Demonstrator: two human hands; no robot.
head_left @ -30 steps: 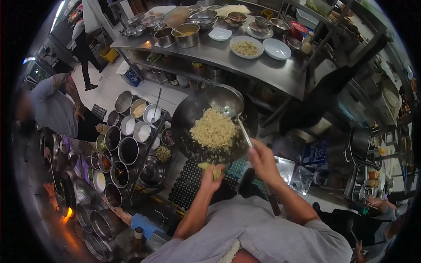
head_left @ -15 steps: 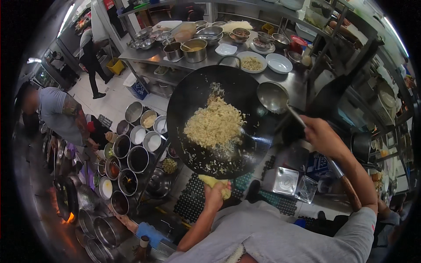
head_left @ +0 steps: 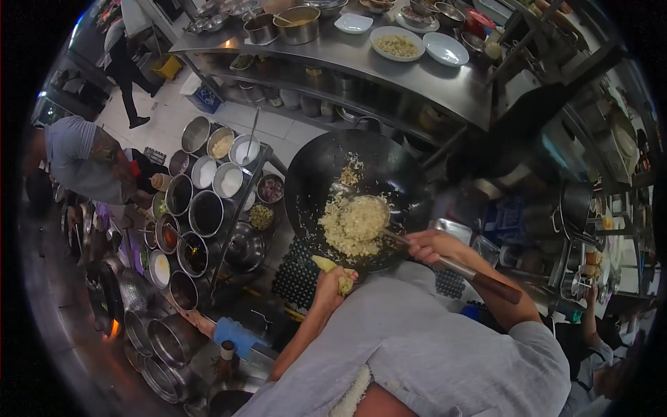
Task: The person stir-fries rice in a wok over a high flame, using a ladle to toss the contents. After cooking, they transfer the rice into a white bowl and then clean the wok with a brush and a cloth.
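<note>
— At centre frame, what sits over the burner?

— A black wok (head_left: pixel 316 184), round and deep, dark inside, tilted toward the cook. Pale yellow fried rice (head_left: pixel 347 226) is heaped on its lower right side, with a smaller scatter of grains higher up the wall.

— And the hands?

— Left hand (head_left: pixel 332 283), just below the wok's lower rim, has its fingers closed tight around a yellow cloth (head_left: pixel 326 265) wrapped at the wok's edge. Right hand (head_left: pixel 429 244), right of centre, is closed round the metal shaft of a ladle (head_left: pixel 372 208); its bowl rests in the rice, loaded with grains, and its dark wooden handle end juts toward lower right.

— Surroundings?

— Left of the wok, a rack of round steel bowls (head_left: pixel 208 174) holds seasonings and sauces. Across the top of the frame runs a steel worktop (head_left: pixel 417 76) with a white plate of rice (head_left: pixel 397 44), an empty white plate (head_left: pixel 445 48) and pots. At far left another person in a grey shirt (head_left: pixel 73 156) bends over.
</note>
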